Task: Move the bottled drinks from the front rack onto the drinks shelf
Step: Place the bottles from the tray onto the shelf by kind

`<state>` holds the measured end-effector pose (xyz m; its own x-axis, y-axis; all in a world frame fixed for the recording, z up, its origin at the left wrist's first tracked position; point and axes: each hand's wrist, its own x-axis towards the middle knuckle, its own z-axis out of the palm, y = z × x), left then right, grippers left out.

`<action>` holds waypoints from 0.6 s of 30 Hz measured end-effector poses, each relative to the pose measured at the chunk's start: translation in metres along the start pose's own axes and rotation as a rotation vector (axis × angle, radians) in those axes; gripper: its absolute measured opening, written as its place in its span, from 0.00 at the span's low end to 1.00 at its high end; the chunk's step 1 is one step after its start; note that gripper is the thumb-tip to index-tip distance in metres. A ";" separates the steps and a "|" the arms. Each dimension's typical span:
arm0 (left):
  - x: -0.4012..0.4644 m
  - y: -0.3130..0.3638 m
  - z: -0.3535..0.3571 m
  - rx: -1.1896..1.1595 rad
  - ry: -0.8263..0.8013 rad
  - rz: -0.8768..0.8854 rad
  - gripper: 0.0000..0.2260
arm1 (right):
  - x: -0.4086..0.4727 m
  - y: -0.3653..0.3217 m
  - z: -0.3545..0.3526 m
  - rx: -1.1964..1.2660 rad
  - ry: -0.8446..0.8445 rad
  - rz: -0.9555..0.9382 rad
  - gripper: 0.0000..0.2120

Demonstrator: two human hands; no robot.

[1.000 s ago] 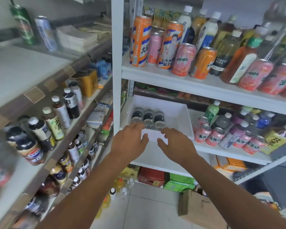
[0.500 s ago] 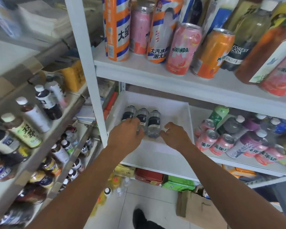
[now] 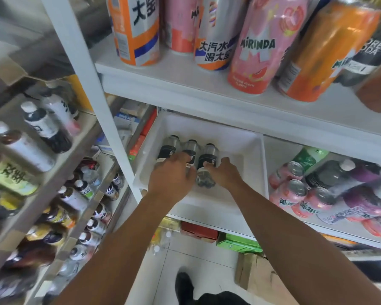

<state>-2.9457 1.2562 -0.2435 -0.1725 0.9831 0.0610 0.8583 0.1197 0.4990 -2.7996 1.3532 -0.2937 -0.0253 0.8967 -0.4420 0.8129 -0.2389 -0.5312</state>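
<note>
Change: a second ago both hands hovered at the tray's front edge; now they have reached in to the bottles.
Left hand (image 3: 171, 180): fingers curl over the left and middle bottles (image 3: 190, 151), apparently grasping them.
Right hand (image 3: 223, 175): fingers wrap the right bottle (image 3: 207, 160).
Bottles: three lie side by side in the white tray (image 3: 220, 200), at 12 o'clock from the hands.
Cans (image 3: 294, 192): at 3 o'clock, outside the tray.
Meaning: my guess is the bottles are being seated or straightened, placement nearly done.
</note>
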 end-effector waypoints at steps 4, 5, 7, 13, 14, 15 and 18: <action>0.001 -0.002 0.006 -0.001 0.001 -0.028 0.12 | 0.006 0.001 0.014 0.051 -0.010 0.022 0.33; 0.000 -0.002 0.006 -0.007 0.000 -0.035 0.12 | 0.008 0.002 0.017 0.074 -0.021 0.033 0.33; -0.002 -0.001 0.004 -0.015 -0.005 -0.042 0.13 | 0.011 0.003 0.022 0.121 -0.039 0.062 0.34; -0.010 0.000 -0.004 -0.019 -0.017 -0.051 0.14 | 0.004 0.007 0.012 0.194 -0.065 0.112 0.32; -0.012 -0.001 -0.005 -0.020 -0.021 -0.050 0.15 | -0.001 0.008 0.007 0.224 -0.076 0.119 0.30; -0.014 -0.001 -0.007 -0.021 -0.025 -0.046 0.16 | -0.004 0.010 0.003 0.257 -0.092 0.119 0.29; -0.021 0.002 -0.013 -0.041 -0.030 -0.029 0.15 | -0.016 0.013 -0.009 0.334 -0.084 0.098 0.27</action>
<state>-2.9470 1.2344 -0.2326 -0.1819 0.9831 0.0209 0.8325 0.1427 0.5354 -2.7831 1.3390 -0.2872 -0.0160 0.8331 -0.5530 0.5788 -0.4432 -0.6845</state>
